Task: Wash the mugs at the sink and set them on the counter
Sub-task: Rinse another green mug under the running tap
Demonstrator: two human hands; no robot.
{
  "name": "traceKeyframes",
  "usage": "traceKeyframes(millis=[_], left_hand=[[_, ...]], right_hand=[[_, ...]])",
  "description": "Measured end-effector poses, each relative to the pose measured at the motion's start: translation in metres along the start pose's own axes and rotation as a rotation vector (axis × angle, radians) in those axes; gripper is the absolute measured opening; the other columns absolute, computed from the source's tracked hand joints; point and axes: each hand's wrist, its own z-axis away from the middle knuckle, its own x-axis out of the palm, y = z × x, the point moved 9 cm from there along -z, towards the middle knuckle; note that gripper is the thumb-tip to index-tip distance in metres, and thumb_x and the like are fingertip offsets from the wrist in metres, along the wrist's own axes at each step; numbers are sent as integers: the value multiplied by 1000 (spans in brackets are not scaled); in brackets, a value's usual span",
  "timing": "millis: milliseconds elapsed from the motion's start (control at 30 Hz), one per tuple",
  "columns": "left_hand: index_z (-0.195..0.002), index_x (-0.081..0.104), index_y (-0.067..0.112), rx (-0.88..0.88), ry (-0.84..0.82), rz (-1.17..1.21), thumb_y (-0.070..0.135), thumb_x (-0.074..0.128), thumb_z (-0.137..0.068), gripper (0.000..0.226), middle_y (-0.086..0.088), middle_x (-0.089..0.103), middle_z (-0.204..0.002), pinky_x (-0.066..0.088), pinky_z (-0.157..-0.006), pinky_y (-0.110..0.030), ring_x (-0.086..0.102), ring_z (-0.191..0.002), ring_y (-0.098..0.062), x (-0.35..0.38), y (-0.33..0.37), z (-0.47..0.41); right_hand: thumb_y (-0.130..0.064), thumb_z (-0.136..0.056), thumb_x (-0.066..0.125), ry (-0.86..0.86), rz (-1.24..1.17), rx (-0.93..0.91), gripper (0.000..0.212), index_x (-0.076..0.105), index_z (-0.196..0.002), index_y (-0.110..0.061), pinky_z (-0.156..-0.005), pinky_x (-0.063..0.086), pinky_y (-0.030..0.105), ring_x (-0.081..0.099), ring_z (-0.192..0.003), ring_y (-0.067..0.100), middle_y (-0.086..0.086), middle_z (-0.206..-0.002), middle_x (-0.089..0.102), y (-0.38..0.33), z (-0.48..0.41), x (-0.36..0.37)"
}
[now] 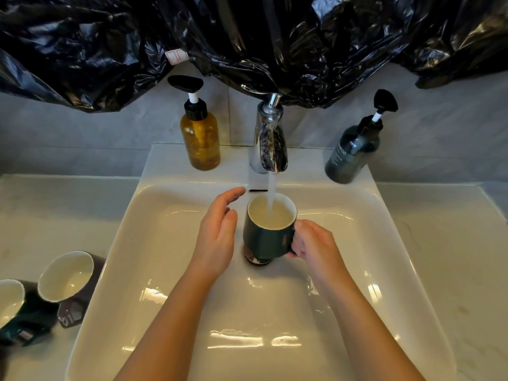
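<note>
A dark green mug [265, 239] with a white inside is held upright over the white sink [170, 270], under the chrome tap [270, 144]. Water runs from the tap into the mug, which is nearly full. My right hand [313, 247] grips the mug by its handle on the right side. Just left of the mug is my left hand [218, 233], fingers apart and holding nothing. Two more mugs stand on the left counter: a dark brown one [68, 279] beside the sink rim and a dark green one [11, 306] at the frame's left edge.
An amber pump bottle [200, 138] stands behind the sink on the left, a dark pump bottle [350, 155] on the right. Black plastic sheeting [247, 37] hangs over the wall above the tap. Pale counter [445, 257] extends right of the sink.
</note>
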Motion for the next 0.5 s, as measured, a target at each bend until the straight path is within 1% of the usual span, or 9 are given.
traceKeyframes(millis=[67,133,200,233,300,367,400,467,500], left_hand=[[-132,47,33,28,73,-34,21,36,-97,39,23,49,-130,30,-101,-5,41,-119,17,-9,9,-1],[-132,47,32,81,171,-90,13,43,-98,39,21,47,-128,32,-102,-11,41,-117,17,-20,27,-3],[-134,47,26,194,239,-149,14,46,-95,41,16,46,-131,35,-105,-12,41,-121,11,-29,60,-4],[-136,47,22,254,261,-172,16,46,-93,43,11,45,-135,35,-108,-16,40,-125,6,-33,78,-4],[-142,42,16,358,270,-241,16,46,-91,51,4,38,-148,31,-115,-28,32,-138,-5,-38,116,-9],[-149,33,13,475,253,-404,14,46,-90,60,1,27,-157,23,-119,-41,19,-147,-13,-34,150,-18],[-150,29,13,508,239,-506,13,47,-90,63,0,23,-159,19,-120,-46,14,-148,-14,-31,162,-25],[-150,30,13,477,195,-668,11,48,-89,64,0,25,-159,15,-120,-49,12,-149,-15,-25,170,-41],[-148,34,13,450,178,-703,11,49,-89,61,0,30,-157,17,-120,-48,16,-148,-15,-24,171,-47]], right_hand=[[-19,-98,44,23,-23,8,41,38,-57,-19,-55,41,23,36,-52,10,-6,-53,35,2,2,0],[-18,-99,43,38,-37,3,39,38,-59,-17,-56,40,24,36,-53,10,-6,-52,35,-1,3,0],[-18,-99,43,1,-50,34,38,39,-61,-16,-57,42,24,38,-50,8,-9,-49,38,-4,3,6],[-18,-100,44,-21,-56,54,38,41,-62,-17,-57,42,24,40,-49,7,-10,-48,39,-5,5,10],[-18,-100,43,-32,-52,89,39,41,-62,-15,-60,42,29,41,-51,11,-8,-48,40,-6,9,11],[-17,-101,41,-3,-67,126,40,39,-61,-14,-62,41,34,37,-55,17,-1,-50,37,-5,14,6],[-16,-101,40,9,-88,144,41,38,-61,-14,-61,41,34,35,-55,18,1,-50,35,-6,16,4],[-15,-102,39,15,-152,191,41,37,-61,-14,-58,40,33,32,-53,18,1,-49,33,-10,18,4],[-15,-102,39,10,-178,210,40,36,-62,-14,-57,39,32,31,-52,18,0,-48,32,-12,21,5]])
